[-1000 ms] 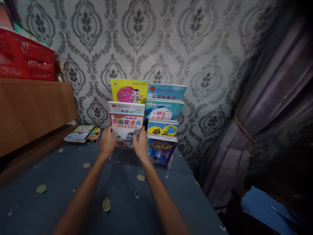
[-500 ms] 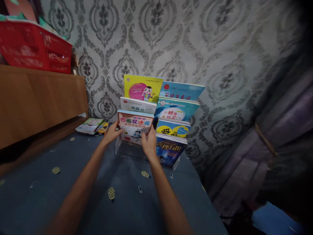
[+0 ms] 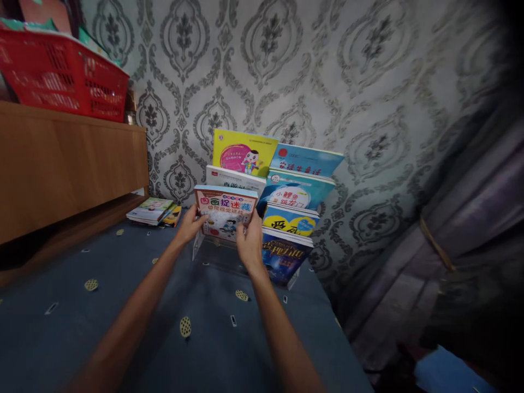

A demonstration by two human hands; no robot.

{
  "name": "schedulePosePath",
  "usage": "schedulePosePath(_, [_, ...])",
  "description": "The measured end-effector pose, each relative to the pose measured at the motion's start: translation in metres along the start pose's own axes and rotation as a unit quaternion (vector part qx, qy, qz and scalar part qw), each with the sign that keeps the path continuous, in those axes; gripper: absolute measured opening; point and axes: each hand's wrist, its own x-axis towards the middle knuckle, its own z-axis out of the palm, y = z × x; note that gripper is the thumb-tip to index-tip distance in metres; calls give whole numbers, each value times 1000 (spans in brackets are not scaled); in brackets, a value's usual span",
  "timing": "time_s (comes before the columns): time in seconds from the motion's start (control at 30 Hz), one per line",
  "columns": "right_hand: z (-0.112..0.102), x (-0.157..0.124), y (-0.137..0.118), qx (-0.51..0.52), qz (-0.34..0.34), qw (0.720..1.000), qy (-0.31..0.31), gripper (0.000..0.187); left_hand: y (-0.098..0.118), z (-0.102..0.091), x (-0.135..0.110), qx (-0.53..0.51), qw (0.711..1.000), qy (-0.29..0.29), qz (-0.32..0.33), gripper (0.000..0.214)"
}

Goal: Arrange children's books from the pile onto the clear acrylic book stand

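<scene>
Both my hands grip a children's book point(image 3: 225, 210) with a brown-edged cover and colourful Chinese lettering. My left hand point(image 3: 190, 225) holds its left edge, thumb on the cover; my right hand point(image 3: 250, 243) holds the right edge the same way. The book stands upright at the front left of a clear tiered book rack point(image 3: 198, 244), before a white book point(image 3: 235, 177) and a yellow book point(image 3: 244, 153). In the right column stand a blue book point(image 3: 307, 161), a teal book point(image 3: 298, 188), a yellow-and-blue book point(image 3: 290, 219) and a dark blue book point(image 3: 284, 256). The held book's lower edge is partly hidden.
A small pile of books point(image 3: 151, 210) lies at the left on the dark patterned cloth point(image 3: 151, 327). Beyond it stands a wooden cabinet point(image 3: 73, 169) with a red basket point(image 3: 69, 76) on top. Patterned wallpaper is behind, and a tied curtain point(image 3: 409, 273) hangs at the right.
The view has shifted slightly. The held book sits a little further left relative to the books behind it and covers more of the white one. Both hands keep their hold.
</scene>
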Motion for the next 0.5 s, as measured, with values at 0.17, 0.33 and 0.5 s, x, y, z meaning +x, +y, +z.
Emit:
schedulePosePath(0.17, [-13,12,-40,-7,-54,998,24,61,32,-13,1,-16,997,28,63,46])
schedulePosePath(0.33, [-24,28,-76,10,-114,993,25,65,79,-36,8,43,991,68,111,41])
schedulePosePath(0.5, [-40,66,-113,49,-202,978,16,65,132,-62,33,119,961,130,214,41])
